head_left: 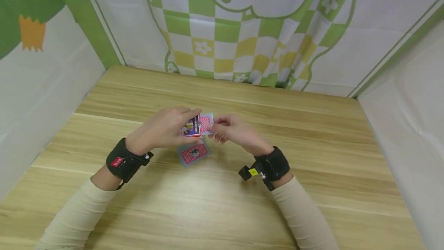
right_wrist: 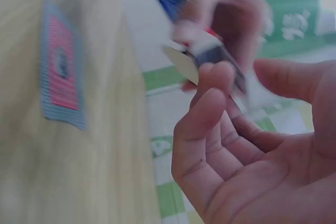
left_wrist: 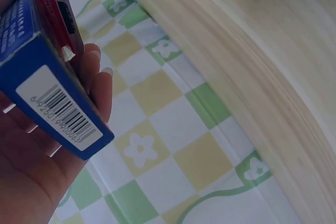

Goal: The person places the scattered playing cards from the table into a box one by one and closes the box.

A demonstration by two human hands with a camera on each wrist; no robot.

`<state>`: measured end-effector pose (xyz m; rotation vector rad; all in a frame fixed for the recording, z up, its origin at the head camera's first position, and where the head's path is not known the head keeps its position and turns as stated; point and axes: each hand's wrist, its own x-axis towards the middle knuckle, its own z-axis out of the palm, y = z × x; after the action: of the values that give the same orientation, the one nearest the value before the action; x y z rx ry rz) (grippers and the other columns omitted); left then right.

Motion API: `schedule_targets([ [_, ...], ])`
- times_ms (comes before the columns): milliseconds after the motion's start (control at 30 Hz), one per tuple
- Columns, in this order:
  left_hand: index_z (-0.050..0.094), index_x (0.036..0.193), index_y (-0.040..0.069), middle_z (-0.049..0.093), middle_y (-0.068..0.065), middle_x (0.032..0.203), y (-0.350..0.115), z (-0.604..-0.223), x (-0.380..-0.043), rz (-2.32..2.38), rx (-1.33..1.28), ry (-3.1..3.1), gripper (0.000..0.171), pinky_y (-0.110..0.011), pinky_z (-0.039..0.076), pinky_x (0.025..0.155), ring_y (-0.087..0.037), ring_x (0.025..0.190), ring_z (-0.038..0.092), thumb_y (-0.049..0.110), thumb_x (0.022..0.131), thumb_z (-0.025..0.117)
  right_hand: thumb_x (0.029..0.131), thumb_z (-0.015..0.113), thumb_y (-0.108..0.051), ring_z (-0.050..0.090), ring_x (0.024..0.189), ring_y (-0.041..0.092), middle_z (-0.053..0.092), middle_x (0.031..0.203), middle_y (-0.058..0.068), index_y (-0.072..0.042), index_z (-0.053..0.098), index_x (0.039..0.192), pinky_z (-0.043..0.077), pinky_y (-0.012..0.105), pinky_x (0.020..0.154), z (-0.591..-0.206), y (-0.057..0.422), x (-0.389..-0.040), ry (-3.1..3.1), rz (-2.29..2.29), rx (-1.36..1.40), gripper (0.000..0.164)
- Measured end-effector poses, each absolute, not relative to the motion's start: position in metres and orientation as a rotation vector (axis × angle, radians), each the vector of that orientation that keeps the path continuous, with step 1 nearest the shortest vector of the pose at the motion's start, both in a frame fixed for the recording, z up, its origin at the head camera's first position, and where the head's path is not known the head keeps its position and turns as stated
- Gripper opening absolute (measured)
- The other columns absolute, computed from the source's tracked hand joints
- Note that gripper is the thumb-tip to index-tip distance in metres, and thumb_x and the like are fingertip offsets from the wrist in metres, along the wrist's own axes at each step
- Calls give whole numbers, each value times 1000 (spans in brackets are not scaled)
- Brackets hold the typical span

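My left hand grips a small playing-card box with a blue picture front and a red edge. A barcode marks the blue end of that box in the left wrist view. Playing cards with a red-patterned back stick out of its right end. There my right hand holds their protruding edge, its thumb above and its fingers curled below. A pale flap stands out from the box's mouth in the right wrist view, which is blurred. Below the left hand, another red-backed card lies face down on the table.
The wooden table spreads around both hands. A green, yellow and white checked curtain hangs at its back edge, with pale side walls. Each wrist wears a black strap.
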<state>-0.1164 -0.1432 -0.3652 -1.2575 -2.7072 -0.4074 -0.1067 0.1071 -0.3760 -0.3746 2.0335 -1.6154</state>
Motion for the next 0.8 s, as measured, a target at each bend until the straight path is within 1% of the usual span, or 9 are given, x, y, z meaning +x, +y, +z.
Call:
schedule_targets([
  [67,62,140,-5,76,-15,108,-143,-365,-116,-420,-1240,-2713,87,-34,59,69,-18,82,73,52,81,89,107,57,-17,63,86,21,67,96,7,-4,67,115,55,34,80,-376,112,-108,2017,-1676,-342,18],
  [133,62,140,-4,77,-14,108,-143,-365,-116,-421,-1237,-2703,87,-34,59,69,-17,82,72,53,80,88,106,61,-18,63,85,19,66,94,5,-5,69,114,55,35,81,-378,115,-109,2021,-1720,-319,17],
  [233,64,140,-3,77,-12,107,-140,-366,-113,-423,-1273,-2680,86,-31,56,68,-14,79,67,56,81,87,103,69,-21,62,84,17,67,94,2,-9,72,110,55,37,83,-382,112,-109,2042,-1704,-324,15],
  [333,64,140,-3,77,-12,106,-137,-366,-111,-426,-1304,-2667,87,-30,52,67,-12,76,60,58,81,85,100,72,-21,61,82,16,68,93,1,-11,74,106,54,39,83,-386,106,-108,2058,-1677,-329,12],
  [433,63,140,-4,77,-13,109,-137,-366,-111,-427,-1294,-2680,87,-30,53,68,-12,76,60,57,82,85,101,71,-20,60,81,15,68,91,0,-9,72,104,53,40,82,-390,102,-107,2074,-1677,-315,12],
  [533,62,141,-4,76,-16,113,-139,-366,-114,-427,-1263,-2704,87,-33,57,70,-16,81,66,55,82,86,104,66,-24,60,80,16,68,89,0,-2,71,108,53,40,80,-392,99,-109,2108,-1654,-310,23],
  [633,61,142,-5,75,-18,116,-143,-364,-117,-429,-1225,-2733,87,-35,59,73,-19,87,70,53,82,87,107,62,-25,61,82,20,69,88,3,3,71,111,53,37,79,-395,96,-110,2153,-1604,-305,30],
  [700,60,142,-5,75,-19,117,-145,-364,-119,-433,-1204,-2739,88,-37,60,74,-21,89,72,51,81,89,106,62,-22,62,80,20,70,88,3,3,72,109,53,32,75,-399,94,-109,2240,-1514,-330,27],
  [800,61,142,-6,76,-18,115,-148,-363,-120,-422,-1191,-2727,87,-38,60,73,-22,89,73,49,81,90,100,68,-17,62,71,16,71,86,4,-1,74,103,51,25,64,-404,89,-107,2380,-1318,-380,17],
])
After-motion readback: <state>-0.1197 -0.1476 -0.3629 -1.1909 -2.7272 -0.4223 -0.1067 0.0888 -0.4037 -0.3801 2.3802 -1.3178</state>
